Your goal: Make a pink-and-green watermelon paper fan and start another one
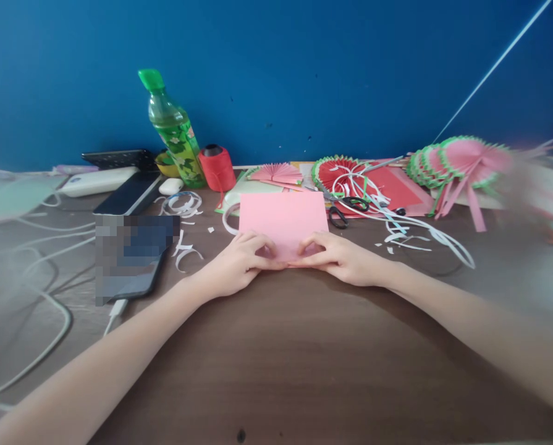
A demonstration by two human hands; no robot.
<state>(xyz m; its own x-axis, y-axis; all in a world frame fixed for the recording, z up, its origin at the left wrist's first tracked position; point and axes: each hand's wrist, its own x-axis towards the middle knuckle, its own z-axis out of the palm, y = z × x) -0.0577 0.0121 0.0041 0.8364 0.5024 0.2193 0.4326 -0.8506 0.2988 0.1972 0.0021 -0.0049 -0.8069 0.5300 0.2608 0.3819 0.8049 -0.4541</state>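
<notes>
1. At the far left, pale cables [65, 318] loop across the brown tabletop [304, 364].
2. Next comes a smartphone [135, 272], its screen pixelated, with a white charging plug [117, 308] at its near end. Behind it lie a dark slab-like device [126, 193] and a white rounded bar-shaped device [99, 182].
3. A green-capped drink bottle [174, 133], partly filled, leans near the blue wall [276, 68]; a red thread spool [217, 168] stands just beside it. Nearer lie coiled strips [183, 205] and white paper scraps [182, 248].
4. The left hand [236, 262] grasps the near edge of the pink paper sheet [283, 216], thumb along that edge and fingers curled over the top.
5. The sheet lies at the middle of the tabletop, between both hands, in front of a pleated pink paper fan [278, 173].
6. The right hand [350, 259] grasps the same near edge in a mirrored pinch, its fingertips close to the left hand's.
7. Beyond it are black-handled scissors [337, 217], a red pleated rosette [321, 173] edged in green, and tangled white strips [424, 227].
8. At the right sit green-edged pink pleated ornaments [461, 159] with pink paper tails.
</notes>
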